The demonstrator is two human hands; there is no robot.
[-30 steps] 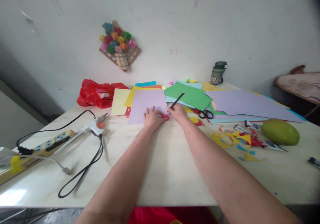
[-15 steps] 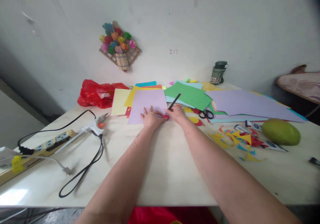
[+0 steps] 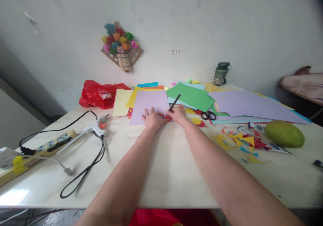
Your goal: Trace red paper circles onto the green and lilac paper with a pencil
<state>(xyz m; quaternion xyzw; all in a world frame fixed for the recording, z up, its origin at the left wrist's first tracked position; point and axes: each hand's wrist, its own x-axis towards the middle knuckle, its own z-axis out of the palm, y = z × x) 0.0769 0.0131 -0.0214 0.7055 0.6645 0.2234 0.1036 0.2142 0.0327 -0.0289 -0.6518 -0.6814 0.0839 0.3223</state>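
A lilac paper sheet lies in front of me on the table. My left hand rests on its lower part with fingers spread, the thumb against a small red paper circle near the sheet's lower right corner. In my right hand is a dark pencil, tilted up to the right, its tip down by the circle's edge. Black-handled scissors and several yellow and red paper circles lie just right of that hand.
A white glue gun with a black cord and a power strip are on the left. Paper scraps, glue tubes and a green mango lie right. A red plastic bag, green paper and a bottle stand behind.
The pencil in my right hand has shifted slightly left along the red circle's edge. My left hand stays put on the lilac sheet.
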